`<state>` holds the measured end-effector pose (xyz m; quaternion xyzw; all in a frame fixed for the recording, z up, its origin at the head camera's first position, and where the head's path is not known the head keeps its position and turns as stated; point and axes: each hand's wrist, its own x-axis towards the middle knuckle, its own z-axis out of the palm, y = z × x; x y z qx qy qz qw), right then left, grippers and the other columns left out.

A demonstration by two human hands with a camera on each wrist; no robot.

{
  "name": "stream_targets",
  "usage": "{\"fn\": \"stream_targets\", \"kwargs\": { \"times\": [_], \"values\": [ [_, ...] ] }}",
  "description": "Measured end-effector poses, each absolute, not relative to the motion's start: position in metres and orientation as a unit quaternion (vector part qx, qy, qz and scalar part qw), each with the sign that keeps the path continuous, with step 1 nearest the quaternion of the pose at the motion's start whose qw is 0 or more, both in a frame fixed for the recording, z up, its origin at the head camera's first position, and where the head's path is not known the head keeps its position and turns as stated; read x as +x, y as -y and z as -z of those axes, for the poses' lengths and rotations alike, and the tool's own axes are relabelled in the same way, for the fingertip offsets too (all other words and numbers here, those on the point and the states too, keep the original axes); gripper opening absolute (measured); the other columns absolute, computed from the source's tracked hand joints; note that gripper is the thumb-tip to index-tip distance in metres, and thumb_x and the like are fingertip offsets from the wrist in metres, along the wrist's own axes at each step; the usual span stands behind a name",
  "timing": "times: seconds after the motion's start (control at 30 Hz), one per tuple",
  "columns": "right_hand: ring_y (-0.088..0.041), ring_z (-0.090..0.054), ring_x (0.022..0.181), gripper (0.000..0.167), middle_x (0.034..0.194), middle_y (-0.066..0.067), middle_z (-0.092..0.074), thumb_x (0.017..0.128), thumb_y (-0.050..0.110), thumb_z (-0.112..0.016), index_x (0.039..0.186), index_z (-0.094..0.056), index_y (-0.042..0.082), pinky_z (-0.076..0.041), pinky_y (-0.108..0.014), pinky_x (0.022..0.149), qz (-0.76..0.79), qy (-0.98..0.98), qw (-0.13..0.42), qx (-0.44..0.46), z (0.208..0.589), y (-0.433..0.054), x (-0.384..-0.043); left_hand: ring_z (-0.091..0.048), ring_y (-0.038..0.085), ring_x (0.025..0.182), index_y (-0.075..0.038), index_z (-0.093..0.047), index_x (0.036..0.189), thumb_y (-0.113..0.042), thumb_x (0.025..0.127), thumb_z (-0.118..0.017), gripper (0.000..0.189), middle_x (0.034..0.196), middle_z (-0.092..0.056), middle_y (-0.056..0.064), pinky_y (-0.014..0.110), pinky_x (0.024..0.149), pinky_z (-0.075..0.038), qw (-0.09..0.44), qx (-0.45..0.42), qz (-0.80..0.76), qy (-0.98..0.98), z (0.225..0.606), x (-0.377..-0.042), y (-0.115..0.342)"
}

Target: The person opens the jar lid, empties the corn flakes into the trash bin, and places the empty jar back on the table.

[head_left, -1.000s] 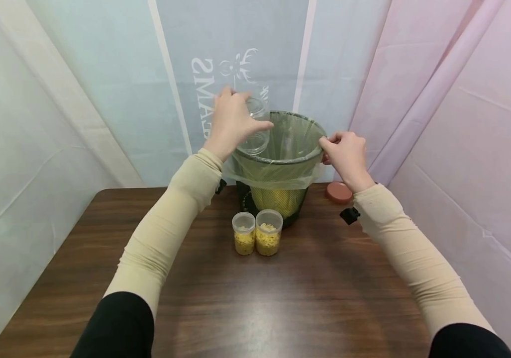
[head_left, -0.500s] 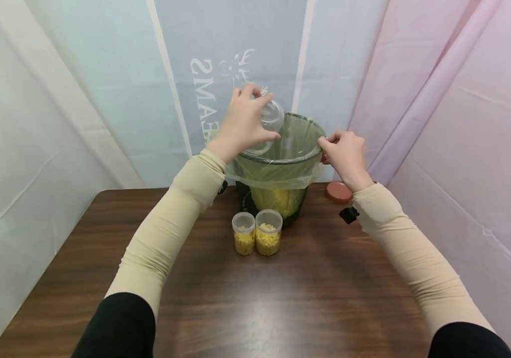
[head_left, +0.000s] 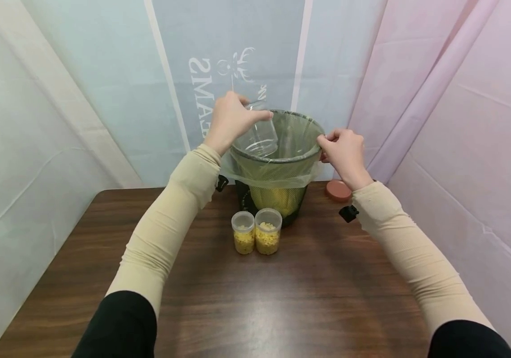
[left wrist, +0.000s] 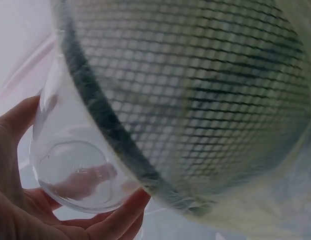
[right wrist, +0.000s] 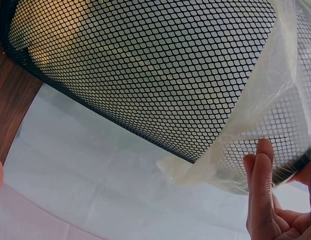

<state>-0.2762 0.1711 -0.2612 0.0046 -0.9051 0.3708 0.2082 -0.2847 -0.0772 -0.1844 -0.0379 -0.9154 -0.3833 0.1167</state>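
A clear jar (head_left: 259, 136), tilted with its mouth end down, overlaps the left part of the mesh wastebasket's (head_left: 277, 174) opening. My left hand (head_left: 230, 119) grips it near its base, thumb on the near side. In the left wrist view, the jar's round base (left wrist: 75, 172) faces the camera, and its lower end goes behind the basket's rim (left wrist: 102, 115). My right hand (head_left: 346, 155) pinches the basket's right rim over the pale plastic liner (right wrist: 275, 75). From the right wrist view, fingers (right wrist: 262, 200) press the folded liner from outside. Yellow contents show through the basket's lower mesh.
Two small clear cups (head_left: 244, 242) with yellow flakes stand side by side before the basket. A round reddish lid (head_left: 338, 190) lies right of it, under my right wrist. Curtains hang behind the brown table (head_left: 255, 303) and along both sides.
My left hand has turned the jar while moving right and then back left; the jar's lower end now dips into the basket's opening. My right hand stays at the rim.
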Motion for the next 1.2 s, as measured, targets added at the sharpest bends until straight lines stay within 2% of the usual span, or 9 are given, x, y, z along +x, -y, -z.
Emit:
{"fn": "stream_targets", "kwargs": {
  "times": [0.13, 0.37, 0.57, 0.67, 0.77, 0.9, 1.0, 1.07, 1.2],
  "values": [
    [-0.007, -0.065, 0.051, 0.033, 0.073, -0.009, -0.072, 0.087, 0.036, -0.052, 0.083, -0.069, 0.008, -0.055, -0.023, 0.057, -0.378, 0.902, 0.209, 0.008, 0.263, -0.171, -0.278, -0.055, 0.015, 0.106, -0.012, -0.052, 0.133, -0.061, 0.069, -0.074, 0.083, 0.134, -0.055, 0.005, 0.027, 0.088, -0.048, 0.119, -0.028, 0.415, 0.902, 0.187, -0.286, 0.083],
    [-0.007, -0.065, 0.051, 0.035, 0.064, -0.003, -0.069, 0.089, 0.041, -0.057, 0.084, -0.067, 0.007, -0.055, -0.024, 0.055, -0.408, 0.893, 0.189, 0.01, 0.263, -0.175, -0.279, -0.044, 0.015, 0.128, -0.019, -0.044, 0.14, -0.065, 0.077, -0.063, 0.08, 0.146, -0.042, 0.0, 0.032, 0.106, -0.037, 0.142, -0.008, 0.472, 0.87, 0.189, -0.286, 0.096],
    [-0.008, -0.065, 0.05, 0.066, 0.06, 0.001, -0.068, 0.084, 0.068, -0.048, 0.092, -0.068, 0.005, -0.054, -0.021, 0.054, -0.419, 0.893, 0.165, 0.011, 0.255, -0.186, -0.278, -0.051, 0.017, 0.111, -0.022, -0.052, 0.13, -0.061, 0.083, -0.058, 0.062, 0.137, -0.05, 0.002, 0.034, 0.096, -0.042, 0.162, -0.016, 0.524, 0.836, 0.191, -0.284, 0.105],
    [-0.007, -0.066, 0.051, 0.075, 0.066, -0.004, -0.071, 0.084, 0.072, -0.041, 0.097, -0.067, 0.002, -0.054, -0.021, 0.054, -0.419, 0.894, 0.156, 0.013, 0.251, -0.192, -0.276, -0.053, 0.014, 0.092, -0.023, -0.058, 0.112, -0.058, 0.084, -0.058, 0.045, 0.111, -0.058, 0.001, 0.03, 0.081, -0.046, 0.182, -0.014, 0.56, 0.808, 0.194, -0.283, 0.108],
    [-0.004, -0.065, 0.052, 0.081, 0.073, -0.009, -0.073, 0.085, 0.073, -0.035, 0.1, -0.068, 0.001, -0.054, -0.022, 0.053, -0.406, 0.902, 0.148, 0.011, 0.25, -0.198, -0.273, -0.044, 0.014, 0.071, -0.018, -0.051, 0.089, -0.057, 0.084, -0.057, 0.039, 0.08, -0.047, -0.001, 0.028, 0.063, -0.039, 0.203, -0.008, 0.59, 0.781, 0.198, -0.281, 0.11],
    [-0.002, -0.065, 0.054, 0.084, 0.082, -0.014, -0.073, 0.086, 0.074, -0.029, 0.101, -0.068, 0.001, -0.054, -0.021, 0.054, -0.377, 0.916, 0.136, 0.011, 0.251, -0.204, -0.27, -0.056, 0.013, 0.089, -0.014, -0.055, 0.105, -0.059, 0.084, -0.056, 0.05, 0.105, -0.057, 0.002, 0.027, 0.075, -0.047, 0.196, -0.001, 0.638, 0.744, 0.201, -0.276, 0.114],
    [-0.001, -0.065, 0.057, 0.084, 0.086, -0.015, -0.073, 0.087, 0.073, -0.028, 0.102, -0.068, 0.001, -0.054, -0.022, 0.055, -0.365, 0.922, 0.126, 0.01, 0.252, -0.206, -0.268, -0.056, 0.025, 0.113, -0.014, -0.051, 0.123, -0.055, 0.086, -0.056, 0.056, 0.134, -0.048, 0.01, 0.039, 0.085, -0.055, 0.175, -0.012, 0.704, 0.688, 0.203, -0.27, 0.116],
    [-0.002, -0.065, 0.058, 0.082, 0.088, -0.016, -0.073, 0.088, 0.072, -0.028, 0.102, -0.068, 0.002, -0.054, -0.022, 0.055, -0.357, 0.926, 0.124, 0.011, 0.253, -0.208, -0.266, -0.057, 0.031, 0.106, -0.012, -0.05, 0.115, -0.05, 0.089, -0.055, 0.046, 0.125, -0.049, 0.012, 0.045, 0.072, -0.057, 0.172, -0.032, 0.743, 0.646, 0.205, -0.268, 0.116],
    [-0.001, -0.065, 0.059, 0.078, 0.093, -0.017, -0.072, 0.09, 0.069, -0.03, 0.104, -0.066, 0.002, -0.054, -0.023, 0.056, -0.346, 0.931, 0.118, 0.016, 0.253, -0.21, -0.263, -0.052, 0.03, 0.111, -0.016, -0.047, 0.121, -0.047, 0.092, -0.052, 0.042, 0.131, -0.043, 0.006, 0.05, 0.071, -0.057, 0.162, -0.053, 0.787, 0.593, 0.209, -0.262, 0.12]
  ]
}}
